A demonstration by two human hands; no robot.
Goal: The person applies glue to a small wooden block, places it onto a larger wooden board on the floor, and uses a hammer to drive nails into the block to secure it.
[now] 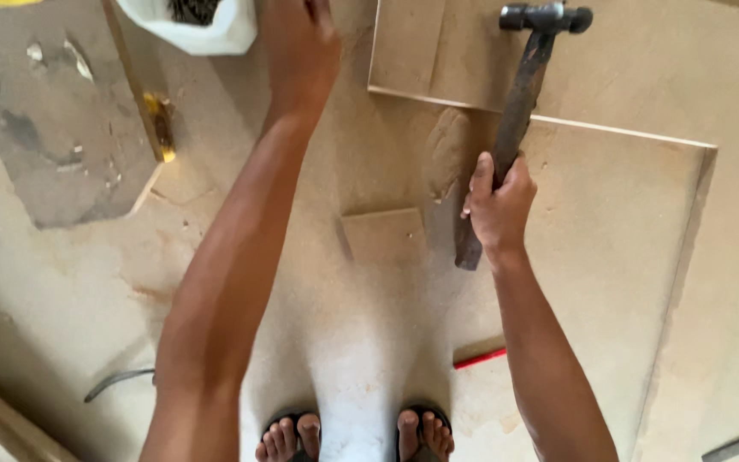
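Wooden-handled hammer (519,111) sits clamped low in my right hand (498,205), head raised over the fibreboard sheet (609,222), while my left hand (301,47) reaches toward the white tub (207,30), its fingers out of view.

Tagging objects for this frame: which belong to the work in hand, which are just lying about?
In use: hammer in right hand; left hand beside white container; large board.
Lying about: small square offcut; red strip; wooden strip.
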